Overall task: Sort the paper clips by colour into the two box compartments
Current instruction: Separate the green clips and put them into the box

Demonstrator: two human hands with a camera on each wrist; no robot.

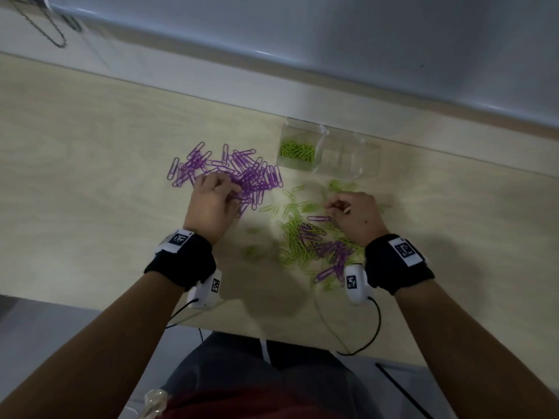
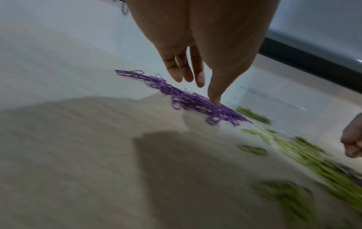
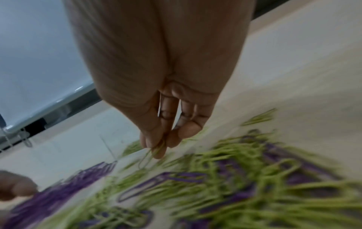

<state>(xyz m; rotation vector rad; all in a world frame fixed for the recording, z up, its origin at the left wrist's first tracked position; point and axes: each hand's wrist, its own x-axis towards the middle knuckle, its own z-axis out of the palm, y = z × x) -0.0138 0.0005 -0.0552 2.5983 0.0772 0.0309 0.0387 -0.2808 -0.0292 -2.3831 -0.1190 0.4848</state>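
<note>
Paper clips are lying in two groups on the pale wooden desk (image 1: 90,152) in the head view: a pile of purple paper clips (image 1: 236,170) at centre left and a mixed heap of green and purple clips (image 1: 314,240) at centre right. Beyond the heap, a clear box (image 1: 348,158) is sitting near the desk's far edge; its left compartment is holding green paper clips (image 1: 296,150), while the right compartment is looking bare. The left hand (image 1: 211,204) is resting on the near edge of the purple pile with its fingers bent down into the clips. The right hand (image 1: 354,216) is hovering over scattered green clips with its fingertips drawn together. A single purple clip (image 1: 319,218) is lying just beside the right hand. Both wrists are wearing black bands with white camera units.

In the left wrist view, the left hand (image 2: 195,51) is reaching down with its fingers (image 2: 198,77) fairly straight and slightly spread, one fingertip touching the purple paper clips (image 2: 186,99); it is gripping nothing. Blurred green clips are lying to the right.

In the right wrist view, the right hand (image 3: 162,77) is pinching a green clip (image 3: 149,156) between thumb and fingertips, the clip dangling over the blurred mixed heap (image 3: 235,178).
</note>
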